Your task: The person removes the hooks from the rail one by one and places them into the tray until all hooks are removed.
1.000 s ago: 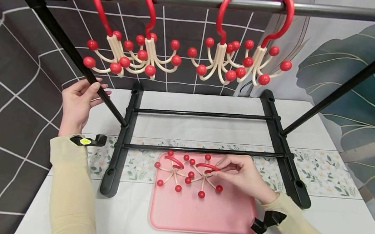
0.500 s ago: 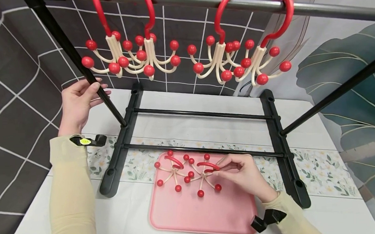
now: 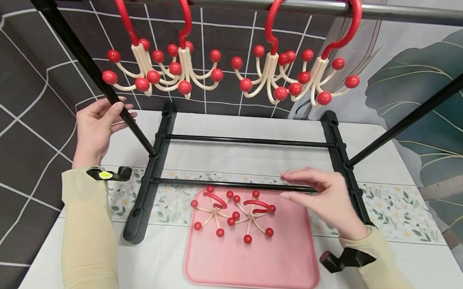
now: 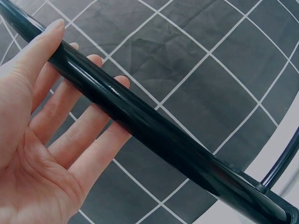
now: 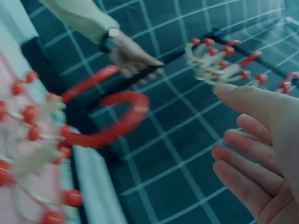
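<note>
My left hand (image 3: 97, 128) holds the left black pole (image 3: 137, 133) of a standing rack; in the left wrist view the thumb lies over the front of the pole (image 4: 154, 126) and the fingers behind it. My right hand (image 3: 324, 198), fingers spread with nothing between them, is over the rack's front lower bar. Left of that hand a pink tray (image 3: 231, 264) bears two cream claw hangers with red hooks and ball tips: one (image 3: 215, 211) at left, the other (image 3: 252, 216) beside it, their tips close together. The right wrist view is blurred.
Several similar hangers (image 3: 272, 71) hang from the rack's top metal rail (image 3: 226, 0) by red hooks. Two low black crossbars (image 3: 251, 140) join the base feet (image 3: 150, 180). A right pole (image 3: 405, 123) slants up. A gridded dark cloth (image 3: 20, 144) lines the back and left.
My right hand has let go of the right-hand hanger on the tray and moved up and right, away from it. My left hand has stayed on the pole.
</note>
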`<state>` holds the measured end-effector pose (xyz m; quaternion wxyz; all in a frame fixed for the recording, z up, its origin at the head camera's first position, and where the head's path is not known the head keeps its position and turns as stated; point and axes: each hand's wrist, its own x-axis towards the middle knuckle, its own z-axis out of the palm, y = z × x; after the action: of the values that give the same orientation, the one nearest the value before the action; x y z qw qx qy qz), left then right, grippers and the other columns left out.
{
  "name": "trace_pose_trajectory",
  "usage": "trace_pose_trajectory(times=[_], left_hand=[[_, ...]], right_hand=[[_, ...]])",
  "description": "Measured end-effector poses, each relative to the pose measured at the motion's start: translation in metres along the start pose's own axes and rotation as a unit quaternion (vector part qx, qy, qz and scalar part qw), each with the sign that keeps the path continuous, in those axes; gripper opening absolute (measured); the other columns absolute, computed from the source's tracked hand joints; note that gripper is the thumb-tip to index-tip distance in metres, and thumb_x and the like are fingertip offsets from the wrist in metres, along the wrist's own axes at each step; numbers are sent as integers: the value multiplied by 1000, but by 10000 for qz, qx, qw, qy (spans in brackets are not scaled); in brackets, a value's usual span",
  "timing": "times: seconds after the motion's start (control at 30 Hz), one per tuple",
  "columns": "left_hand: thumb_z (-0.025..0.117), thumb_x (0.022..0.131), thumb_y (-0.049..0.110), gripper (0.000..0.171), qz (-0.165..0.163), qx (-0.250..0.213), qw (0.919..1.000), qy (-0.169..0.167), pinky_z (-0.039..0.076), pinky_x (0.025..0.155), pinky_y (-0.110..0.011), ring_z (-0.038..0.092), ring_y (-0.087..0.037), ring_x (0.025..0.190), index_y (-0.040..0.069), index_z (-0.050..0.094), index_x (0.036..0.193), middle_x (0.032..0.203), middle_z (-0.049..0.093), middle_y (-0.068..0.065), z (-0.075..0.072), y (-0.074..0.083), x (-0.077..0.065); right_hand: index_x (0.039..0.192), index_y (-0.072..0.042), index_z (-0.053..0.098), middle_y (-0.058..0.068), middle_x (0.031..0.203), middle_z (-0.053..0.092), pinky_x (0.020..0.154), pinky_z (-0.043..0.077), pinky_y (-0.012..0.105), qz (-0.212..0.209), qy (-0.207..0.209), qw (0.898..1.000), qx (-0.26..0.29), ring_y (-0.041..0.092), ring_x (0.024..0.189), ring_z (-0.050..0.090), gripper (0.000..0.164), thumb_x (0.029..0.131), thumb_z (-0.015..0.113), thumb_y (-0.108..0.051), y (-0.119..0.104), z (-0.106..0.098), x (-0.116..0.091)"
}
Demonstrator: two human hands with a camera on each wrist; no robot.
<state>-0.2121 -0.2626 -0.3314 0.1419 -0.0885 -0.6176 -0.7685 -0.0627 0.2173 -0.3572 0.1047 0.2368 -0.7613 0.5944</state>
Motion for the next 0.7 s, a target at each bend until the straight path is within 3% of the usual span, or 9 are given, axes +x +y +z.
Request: trace_pose_trajectory(times=[0.17, 0.33, 0.53, 0.7], left_hand=[[74, 93, 2, 26, -22, -12, 10000, -3, 60, 75, -30, 76, -22, 83, -8, 70, 116, 96, 75, -14, 0, 0, 0], [75, 92, 2, 26, -60, -4, 10000, 24, 60, 75, -30, 76, -22, 83, -7, 71, 116, 96, 75, -13, 1, -1, 1], [74, 92, 2, 26, -84, 7, 10000, 24, 60, 75, -30, 76, -22, 83, -7, 71, 117, 96, 75, -13, 1, -2, 1], [75, 92, 3, 26, -86, -19, 10000, 35, 60, 75, -30, 76, -22, 84, -7, 71, 116, 96, 75, -13, 0, 0, 1]], right_hand=[[110, 19, 68, 28, 114, 69, 97, 53, 32, -728, 567, 9951, 354, 25, 108, 69, 45, 67, 80, 28, -22, -20, 21], [109, 25, 64, 28, 111, 70, 95, 54, 31, -1161, 1470, 9799, 684, 27, 104, 71, 43, 71, 83, 21, -48, -38, 39], [103, 27, 64, 32, 103, 70, 89, 57, 32, -1413, 2579, 9530, 725, 29, 96, 74, 41, 67, 83, 24, -76, -56, 62], [104, 25, 66, 31, 106, 70, 90, 57, 31, -1407, 2801, 9490, 328, 28, 97, 74, 38, 70, 83, 20, -91, -69, 82]])
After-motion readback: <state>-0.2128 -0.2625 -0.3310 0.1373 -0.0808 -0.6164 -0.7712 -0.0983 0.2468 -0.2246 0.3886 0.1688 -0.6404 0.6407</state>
